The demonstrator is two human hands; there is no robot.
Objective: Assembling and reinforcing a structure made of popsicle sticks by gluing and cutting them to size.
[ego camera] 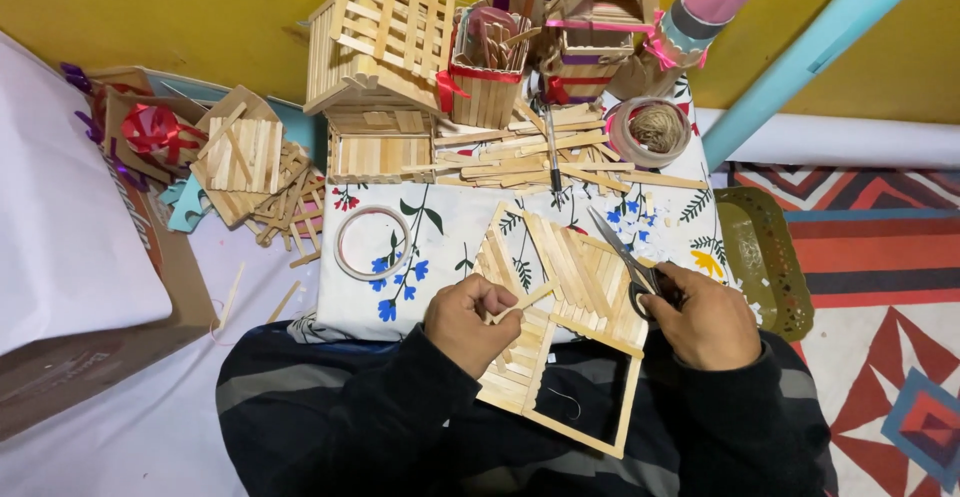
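My left hand pinches a loose stick over the half-built stick frame on my lap at the desk edge, my right hand grips scissors; one panel slatted, lower section open.

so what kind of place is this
Probably a home craft corner on the floor: pale wooden stick houses stacked on a floral cloth, loose flat sticks, a patterned red rug, and steel scissors in the right hand.
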